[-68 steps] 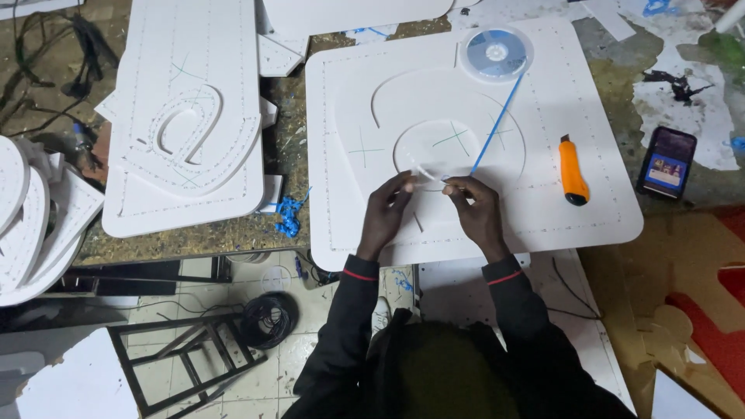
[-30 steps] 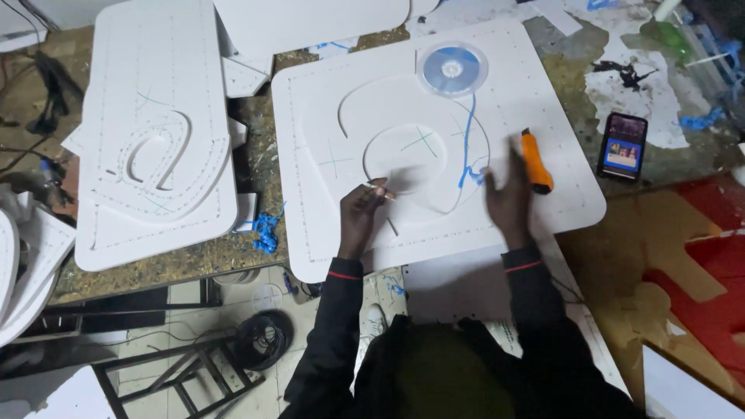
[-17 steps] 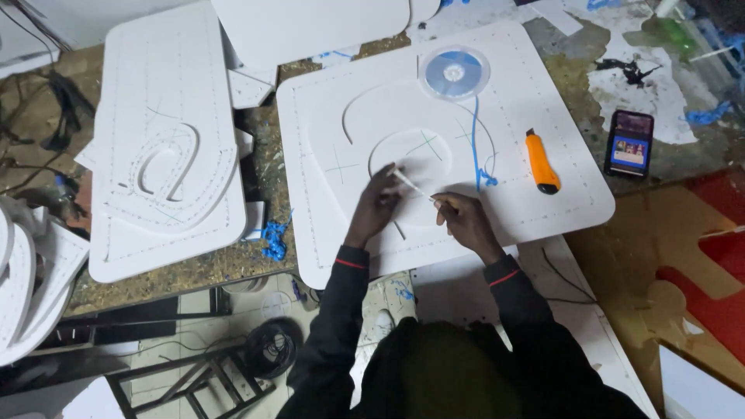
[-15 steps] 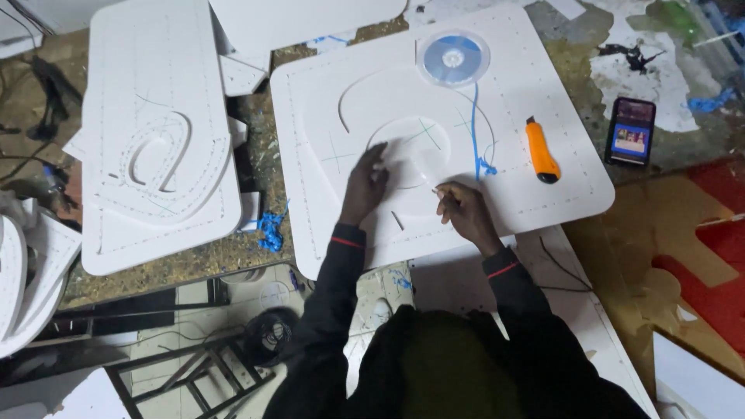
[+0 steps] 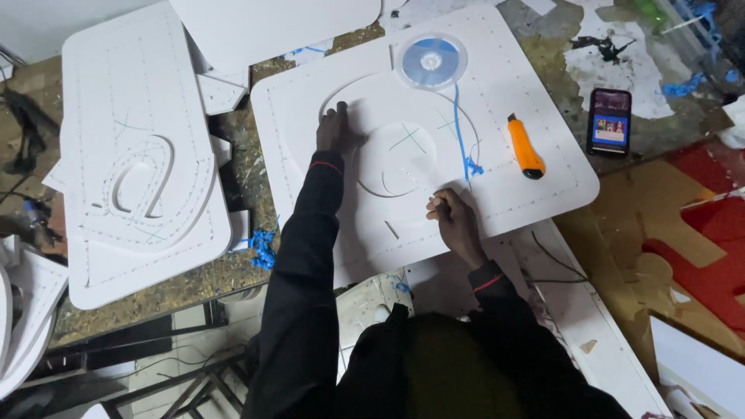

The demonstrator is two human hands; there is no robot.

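Note:
A large white foam board (image 5: 535,93) with curved cut lines and dotted rows lies on the bench in front of me. My left hand (image 5: 334,128) reaches far up and presses on the board at the upper left end of a long curved cut. My right hand (image 5: 452,219) rests near the board's front edge with fingers curled, pinching something small I cannot make out. A blue strip (image 5: 459,132) runs down from a clear spool of blue tape (image 5: 431,60) at the board's top. An orange utility knife (image 5: 525,146) lies to the right of my right hand.
A second white board (image 5: 132,155) with a cut-out curved shape lies at the left. A phone (image 5: 609,120) with a lit screen sits at the right on the paint-stained bench. Red and tan shapes (image 5: 698,225) lie at the far right. Blue scraps (image 5: 262,247) hang at the bench edge.
My left hand has stretched from the board's middle up to the top left of the curved cut. My right hand stays near the front edge.

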